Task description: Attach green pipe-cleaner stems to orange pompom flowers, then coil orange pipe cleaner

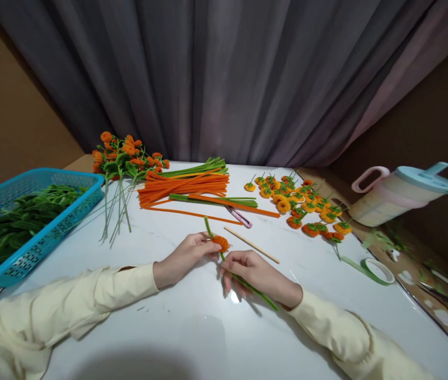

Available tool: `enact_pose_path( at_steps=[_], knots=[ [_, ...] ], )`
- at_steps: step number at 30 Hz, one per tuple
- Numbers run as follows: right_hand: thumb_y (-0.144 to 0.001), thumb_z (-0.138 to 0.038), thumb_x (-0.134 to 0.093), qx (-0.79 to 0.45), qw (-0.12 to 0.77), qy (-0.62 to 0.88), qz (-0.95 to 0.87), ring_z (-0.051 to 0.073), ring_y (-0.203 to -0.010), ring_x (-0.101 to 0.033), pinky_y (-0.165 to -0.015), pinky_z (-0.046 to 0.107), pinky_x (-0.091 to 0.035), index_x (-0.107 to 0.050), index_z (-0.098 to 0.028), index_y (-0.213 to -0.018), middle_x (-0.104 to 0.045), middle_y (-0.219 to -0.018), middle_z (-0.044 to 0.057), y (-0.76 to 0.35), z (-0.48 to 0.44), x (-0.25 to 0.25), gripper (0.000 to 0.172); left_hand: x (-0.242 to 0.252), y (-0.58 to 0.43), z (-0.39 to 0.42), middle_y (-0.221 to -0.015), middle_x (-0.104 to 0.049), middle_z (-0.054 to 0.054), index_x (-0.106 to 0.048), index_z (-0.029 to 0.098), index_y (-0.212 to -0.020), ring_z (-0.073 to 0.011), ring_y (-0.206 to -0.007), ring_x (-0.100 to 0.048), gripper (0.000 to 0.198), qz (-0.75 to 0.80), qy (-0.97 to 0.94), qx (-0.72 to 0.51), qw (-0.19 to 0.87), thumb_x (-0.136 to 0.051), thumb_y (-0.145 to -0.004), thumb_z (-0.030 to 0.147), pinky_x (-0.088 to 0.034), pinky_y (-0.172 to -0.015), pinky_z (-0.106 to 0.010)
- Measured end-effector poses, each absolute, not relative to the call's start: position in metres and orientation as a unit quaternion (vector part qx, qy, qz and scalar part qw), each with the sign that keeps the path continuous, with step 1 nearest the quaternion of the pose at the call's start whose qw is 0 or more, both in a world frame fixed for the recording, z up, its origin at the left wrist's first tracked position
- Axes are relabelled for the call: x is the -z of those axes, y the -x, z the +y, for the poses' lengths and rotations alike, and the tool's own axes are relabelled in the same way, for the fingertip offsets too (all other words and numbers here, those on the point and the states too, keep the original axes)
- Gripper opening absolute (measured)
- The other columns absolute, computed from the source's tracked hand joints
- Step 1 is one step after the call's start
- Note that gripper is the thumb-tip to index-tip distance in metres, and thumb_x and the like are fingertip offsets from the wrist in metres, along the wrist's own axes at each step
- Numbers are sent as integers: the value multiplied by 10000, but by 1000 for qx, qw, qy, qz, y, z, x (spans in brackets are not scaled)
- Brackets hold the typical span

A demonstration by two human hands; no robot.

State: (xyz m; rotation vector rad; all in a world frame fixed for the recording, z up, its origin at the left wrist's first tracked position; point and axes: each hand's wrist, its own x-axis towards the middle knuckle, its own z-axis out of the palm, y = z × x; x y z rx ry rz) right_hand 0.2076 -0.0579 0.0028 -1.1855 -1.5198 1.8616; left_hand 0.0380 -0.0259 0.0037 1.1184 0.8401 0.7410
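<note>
1. Flower [220, 243], orange: in the head view, left of the wooden stick [251, 245], pinched in the left hand's [192, 254] fingertips.
2. Right hand [243, 268]: fingers closed round a green strip [261, 297], on the stick's near side.
3. Orange strips [188, 186]: beyond the stick.
4. Blue basket [99, 187] of leaves [18, 227]: well left of the stick.
5. Loose flower heads [283, 206]: beyond the stick, rightward.

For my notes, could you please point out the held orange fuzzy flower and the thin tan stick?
Held orange fuzzy flower [221, 243]: head view, on the visible middle of its bloom.
Thin tan stick [251, 245]: head view, about mid-length.
</note>
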Motion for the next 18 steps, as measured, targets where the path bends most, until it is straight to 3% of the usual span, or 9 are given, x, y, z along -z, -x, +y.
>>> enact_pose_path(
  at_steps=[4,7,13,18],
  knots=[
    [-846,-370,-488,-673,209,443,-554,49,-331,-398,-357,165,-308,-480,-160,-666,-592,-491,-13,-209,-58,-4,277,-1,-31,-18,-668,-586,-18,-629,97,-777,-77,-525,-459,245,369,-602,-280,650,-652,-735,337,-355,-455,-190],
    [-848,-362,-490,-661,207,446,-568,50,-341,-379,-367,166,-297,-459,-168,-640,-559,-464,-30,-209,-58,-6,286,4,-30,-14,-583,-583,-11,-627,95,-718,-59,-411,-416,303,404,-603,-265,635,-639,-745,396,-302,-372,-187],
    [-855,-404,-489,-650,209,427,-593,48,-349,-356,-382,178,-283,-448,-168,-623,-529,-460,-36,-211,-57,-7,334,6,-33,-12,-532,-598,-20,-622,89,-621,-81,-446,-515,296,405,-525,-305,684,-696,-707,363,-412,-457,-194],
    [-849,-412,-502,-660,213,425,-582,41,-347,-341,-374,172,-258,-455,-164,-627,-528,-459,-37,-212,-55,-5,336,3,-35,-13,-556,-611,-14,-645,84,-654,-66,-488,-514,270,407,-472,-329,710,-737,-671,337,-412,-485,-170]
  ],
)
